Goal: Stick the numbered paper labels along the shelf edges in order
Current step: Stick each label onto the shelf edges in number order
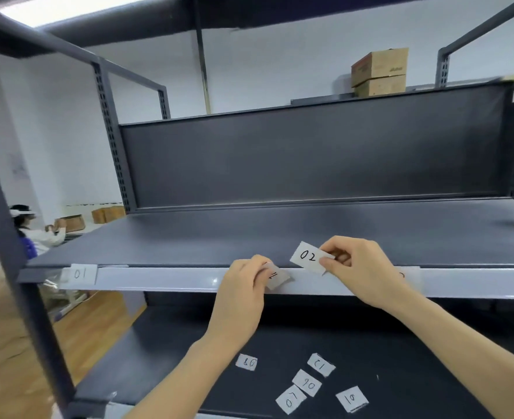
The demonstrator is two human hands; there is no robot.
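My right hand (360,267) pinches the white paper label "02" (308,257) just above the pale front edge strip (165,281) of the grey shelf. My left hand (242,293) grips another paper label (277,276) against that strip; its number is mostly hidden by my fingers. A label "01" (79,274) is stuck at the strip's left end. Several loose labels lie on the lower shelf (171,352), among them "08" (246,362), "12" (321,365), "06" (307,383), "07" (290,400) and "10" (351,399).
A dark back panel (310,155) closes the shelf behind. Perforated uprights (110,131) stand at the left and right. Cardboard boxes (379,72) sit on a far rack. A person in white (35,234) works at the far left over a wooden floor (5,352).
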